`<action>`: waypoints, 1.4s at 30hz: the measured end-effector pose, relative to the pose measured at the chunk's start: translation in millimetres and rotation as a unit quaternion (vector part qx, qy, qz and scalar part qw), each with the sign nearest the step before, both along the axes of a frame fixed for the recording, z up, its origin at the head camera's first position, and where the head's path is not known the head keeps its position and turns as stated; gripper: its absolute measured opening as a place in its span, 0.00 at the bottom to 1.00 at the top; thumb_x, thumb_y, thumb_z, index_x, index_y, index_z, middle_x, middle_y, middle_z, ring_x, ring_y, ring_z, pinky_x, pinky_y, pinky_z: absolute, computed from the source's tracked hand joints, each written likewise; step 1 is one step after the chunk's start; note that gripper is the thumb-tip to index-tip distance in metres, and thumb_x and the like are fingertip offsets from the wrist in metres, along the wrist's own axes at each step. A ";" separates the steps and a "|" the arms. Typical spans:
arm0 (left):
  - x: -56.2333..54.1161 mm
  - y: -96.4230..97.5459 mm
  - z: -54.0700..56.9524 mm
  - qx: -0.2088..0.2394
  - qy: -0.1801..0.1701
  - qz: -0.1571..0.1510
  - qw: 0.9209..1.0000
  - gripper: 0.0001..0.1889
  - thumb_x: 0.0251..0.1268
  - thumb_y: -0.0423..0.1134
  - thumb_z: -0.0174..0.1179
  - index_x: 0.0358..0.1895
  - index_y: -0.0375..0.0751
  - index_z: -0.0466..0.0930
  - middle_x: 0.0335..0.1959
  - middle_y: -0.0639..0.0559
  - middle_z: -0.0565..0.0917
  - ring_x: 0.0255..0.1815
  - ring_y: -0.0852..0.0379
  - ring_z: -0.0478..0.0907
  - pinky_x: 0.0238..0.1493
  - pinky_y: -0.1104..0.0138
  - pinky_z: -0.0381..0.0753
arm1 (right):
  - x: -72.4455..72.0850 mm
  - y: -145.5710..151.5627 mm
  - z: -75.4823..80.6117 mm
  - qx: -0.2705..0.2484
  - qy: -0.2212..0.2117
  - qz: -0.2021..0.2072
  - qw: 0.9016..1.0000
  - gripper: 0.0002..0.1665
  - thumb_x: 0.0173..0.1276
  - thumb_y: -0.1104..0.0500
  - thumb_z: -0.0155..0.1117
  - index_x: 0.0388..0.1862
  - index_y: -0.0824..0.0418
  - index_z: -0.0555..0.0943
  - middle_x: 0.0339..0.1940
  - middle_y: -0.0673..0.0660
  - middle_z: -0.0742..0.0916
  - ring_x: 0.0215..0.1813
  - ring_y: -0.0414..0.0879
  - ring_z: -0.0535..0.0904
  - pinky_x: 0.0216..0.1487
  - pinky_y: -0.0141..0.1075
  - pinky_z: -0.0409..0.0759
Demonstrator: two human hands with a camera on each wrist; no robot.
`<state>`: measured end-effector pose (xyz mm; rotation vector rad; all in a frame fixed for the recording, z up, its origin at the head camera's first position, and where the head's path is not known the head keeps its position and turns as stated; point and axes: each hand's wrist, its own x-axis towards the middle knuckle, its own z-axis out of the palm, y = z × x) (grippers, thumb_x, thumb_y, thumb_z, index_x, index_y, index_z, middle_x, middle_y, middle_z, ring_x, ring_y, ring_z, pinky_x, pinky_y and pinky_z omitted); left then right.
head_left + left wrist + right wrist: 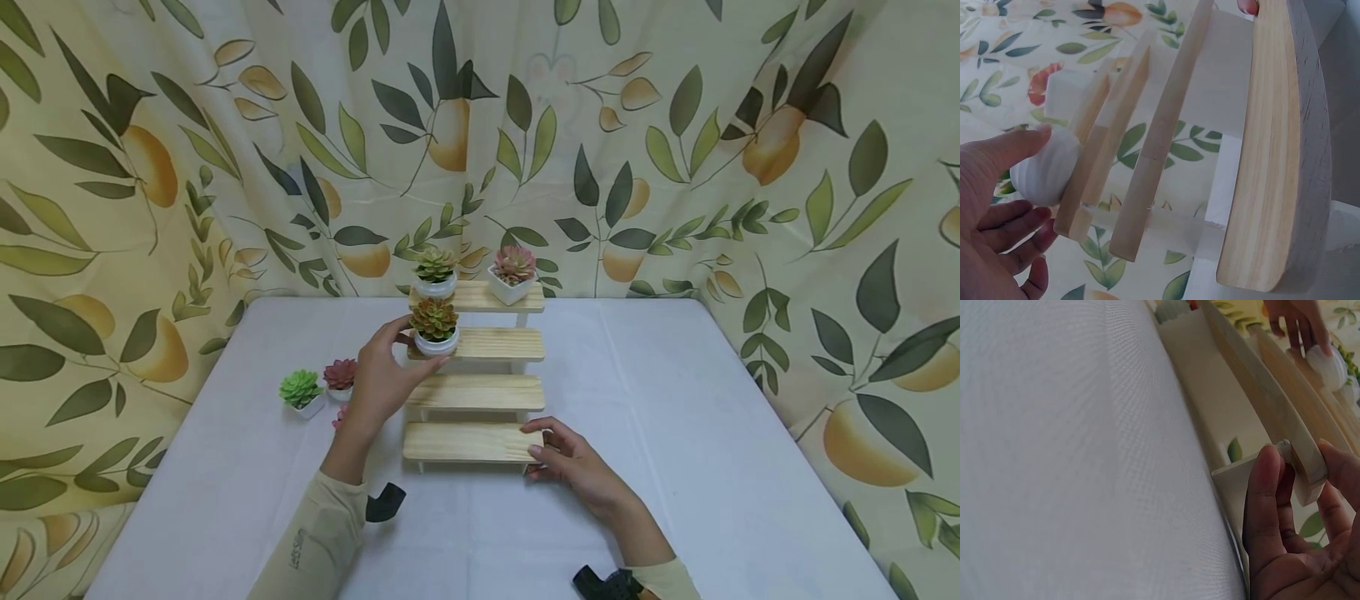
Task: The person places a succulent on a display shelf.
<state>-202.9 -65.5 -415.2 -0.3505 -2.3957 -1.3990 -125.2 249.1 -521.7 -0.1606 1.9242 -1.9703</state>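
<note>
A four-step wooden shelf stand point(468, 442) stands on the white table. My left hand point(384, 373) holds an orange-brown artificial succulent in a round white pot point(435, 327) at the left end of the second step from the top. In the left wrist view, thumb and fingers lie around the ribbed white pot point(1047, 167). My right hand point(577, 467) grips the right end of the lowest step; in the right wrist view the thumb point(1264, 481) and fingers pinch its edge. On the top step sit a green succulent point(435, 271) at left and a pink succulent point(513, 273) at right.
Left of the stand, a bright green succulent point(301, 390) and a dark red one point(341, 377) stand on the white tablecloth point(675, 417). A pink one point(340, 415) is partly hidden by my left arm. A leaf-and-fruit patterned curtain point(600, 125) hangs behind the table.
</note>
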 end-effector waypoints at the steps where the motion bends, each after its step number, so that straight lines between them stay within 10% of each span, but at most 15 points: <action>1: 0.5 -1.0 -0.4 -0.001 -0.001 0.001 1.000 0.40 0.52 0.44 0.83 0.67 0.35 0.76 0.58 0.42 0.82 0.52 0.46 0.80 0.52 0.50 0.77 | 0.0 0.0 0.0 0.000 0.000 0.000 1.000 0.27 0.76 0.56 0.66 0.69 0.63 0.72 0.54 0.67 0.77 0.47 0.59 0.83 0.51 0.49 0.85; 42: 30.4 -48.7 -22.6 -0.004 -0.042 0.023 0.999 0.32 0.58 0.43 0.79 0.65 0.39 0.78 0.60 0.43 0.81 0.54 0.46 0.79 0.57 0.46 0.74 | -0.5 -0.6 -0.5 -0.011 -0.010 0.001 1.000 0.27 0.77 0.57 0.65 0.70 0.63 0.72 0.56 0.68 0.77 0.48 0.59 0.83 0.51 0.49 0.85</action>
